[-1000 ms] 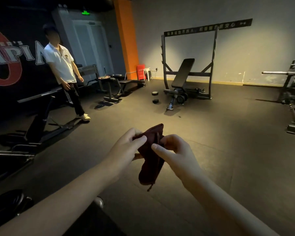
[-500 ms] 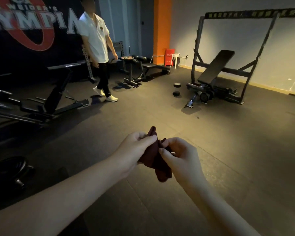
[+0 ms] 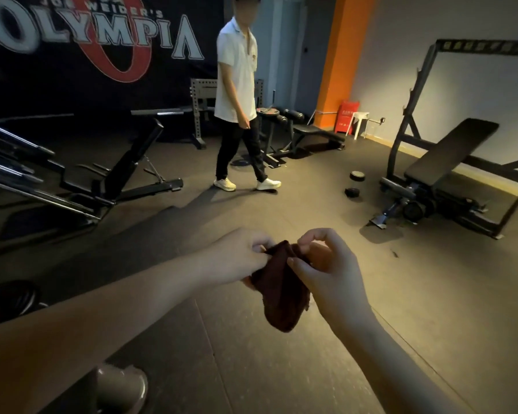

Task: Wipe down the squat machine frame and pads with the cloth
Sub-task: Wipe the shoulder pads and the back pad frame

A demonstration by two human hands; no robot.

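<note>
Head view — both hands outstretched, fingers pinching the dark red cloth.

My view has swung left, so the person in the white shirt now stands straight beyond my left hand, mid-step. The cloth hangs lower beneath my right hand than half a second ago (less bunched) — its top edge now spread between both pinches.

Gym, incline bench, weight plates, Olympia banner
</note>
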